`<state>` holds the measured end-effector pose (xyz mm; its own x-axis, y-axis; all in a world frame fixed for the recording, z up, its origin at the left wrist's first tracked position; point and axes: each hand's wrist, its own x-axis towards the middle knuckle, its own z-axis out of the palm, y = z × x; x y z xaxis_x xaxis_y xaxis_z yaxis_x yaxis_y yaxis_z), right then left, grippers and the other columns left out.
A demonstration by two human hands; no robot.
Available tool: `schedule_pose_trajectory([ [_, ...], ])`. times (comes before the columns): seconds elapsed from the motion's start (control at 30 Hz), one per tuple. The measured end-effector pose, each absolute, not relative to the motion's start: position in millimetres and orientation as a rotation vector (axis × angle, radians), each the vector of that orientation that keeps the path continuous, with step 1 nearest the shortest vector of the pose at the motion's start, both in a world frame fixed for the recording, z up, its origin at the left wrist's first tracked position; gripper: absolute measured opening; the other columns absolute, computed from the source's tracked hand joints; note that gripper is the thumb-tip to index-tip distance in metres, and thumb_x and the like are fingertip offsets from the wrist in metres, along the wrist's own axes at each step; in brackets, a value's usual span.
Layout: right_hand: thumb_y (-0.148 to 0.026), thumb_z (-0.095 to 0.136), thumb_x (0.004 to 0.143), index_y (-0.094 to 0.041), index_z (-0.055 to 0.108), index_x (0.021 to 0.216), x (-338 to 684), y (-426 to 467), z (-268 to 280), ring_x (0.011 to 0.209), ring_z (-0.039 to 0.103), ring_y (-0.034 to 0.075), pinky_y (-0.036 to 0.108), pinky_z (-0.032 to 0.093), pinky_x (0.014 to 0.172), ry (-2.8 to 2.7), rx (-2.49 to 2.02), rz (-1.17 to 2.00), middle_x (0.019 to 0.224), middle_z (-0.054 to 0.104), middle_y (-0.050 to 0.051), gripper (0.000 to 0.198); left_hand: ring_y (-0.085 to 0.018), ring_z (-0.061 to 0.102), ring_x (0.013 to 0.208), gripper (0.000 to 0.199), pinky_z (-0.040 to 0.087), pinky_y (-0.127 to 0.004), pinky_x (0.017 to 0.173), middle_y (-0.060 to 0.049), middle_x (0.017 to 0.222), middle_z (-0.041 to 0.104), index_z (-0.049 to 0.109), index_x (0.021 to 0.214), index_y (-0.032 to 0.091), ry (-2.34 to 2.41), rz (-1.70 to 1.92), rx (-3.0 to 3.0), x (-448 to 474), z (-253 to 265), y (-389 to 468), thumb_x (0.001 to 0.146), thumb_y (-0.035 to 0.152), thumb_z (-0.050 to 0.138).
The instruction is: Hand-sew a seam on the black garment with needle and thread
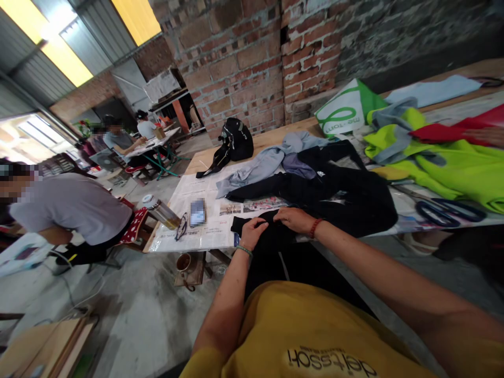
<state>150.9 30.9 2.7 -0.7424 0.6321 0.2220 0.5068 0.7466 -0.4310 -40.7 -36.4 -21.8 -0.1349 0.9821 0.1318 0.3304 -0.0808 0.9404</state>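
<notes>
A black garment (346, 189) is spread along the near edge of the table, one end of it lying between my hands. My left hand (254, 232) pinches the black cloth near its cuff-like end, thumb and fingers close together. Just to the right, my right hand (295, 219) has its fingers bunched on the same cloth, knuckles up. Whether a small thing sits between the fingertips is too small to tell. Behind the black garment lies a grey garment (255, 165).
On the newspaper-covered table (165, 242) are a phone (197, 211), glasses (181, 227), a bottle (161, 211) and a black bag (238, 142). To the right lie scissors (452, 210), lime-green cloth (457, 168) and red cloth (464, 128), touched by another person's hand (490, 136). Co-workers sit left.
</notes>
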Motion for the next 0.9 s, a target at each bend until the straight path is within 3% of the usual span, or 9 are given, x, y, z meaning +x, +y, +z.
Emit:
schedule_pose_trajectory([
  [0.2,-0.022,0.044,0.086,-0.021,0.068,0.098,152,26,4,0.087,0.061,0.017,0.027,0.044,0.076,-2.297,-1.096,0.438,0.099,0.067,0.006,0.027,-0.014,0.057,0.077,0.022,0.044,-0.028,0.078,-0.001,0.080,0.066,0.070,0.084,0.017,1.489,1.236,1.416,-41,-20,-37,0.070,0.033,0.065],
  [0.43,-0.033,0.037,0.091,-0.021,0.064,0.094,149,-28,3,0.069,0.060,0.015,0.024,0.040,0.063,-2.242,-1.127,0.330,0.079,0.068,0.005,0.030,-0.013,0.055,0.075,0.020,0.043,-0.026,0.075,0.000,0.077,0.064,0.068,0.082,0.017,1.502,1.261,1.439,-43,-23,-36,0.071,0.033,0.063],
  [0.63,-0.032,0.034,0.091,-0.018,0.066,0.092,151,-46,15,0.075,0.060,0.018,0.030,0.041,0.075,-2.109,-1.131,0.141,0.082,0.067,0.011,0.034,-0.012,0.053,0.071,0.020,0.041,-0.024,0.070,0.001,0.074,0.062,0.067,0.082,0.016,1.538,1.272,1.435,-43,-25,-35,0.072,0.033,0.062],
  [0.73,-0.032,0.036,0.090,-0.017,0.064,0.096,153,-44,20,0.079,0.061,0.018,0.029,0.042,0.075,-2.002,-1.095,0.258,0.091,0.067,0.010,0.032,-0.012,0.052,0.070,0.019,0.041,-0.024,0.071,0.001,0.072,0.061,0.067,0.081,0.017,1.586,1.287,1.443,-41,-21,-37,0.072,0.033,0.061],
  [0.9,-0.029,0.041,0.086,-0.018,0.062,0.079,134,-50,5,0.057,0.055,0.012,0.023,0.039,0.056,-2.120,-1.065,0.714,0.066,0.063,0.002,0.024,-0.012,0.050,0.068,0.020,0.040,-0.024,0.069,0.002,0.070,0.060,0.067,0.082,0.017,1.642,1.278,1.457,-39,-16,-40,0.073,0.033,0.059],
])
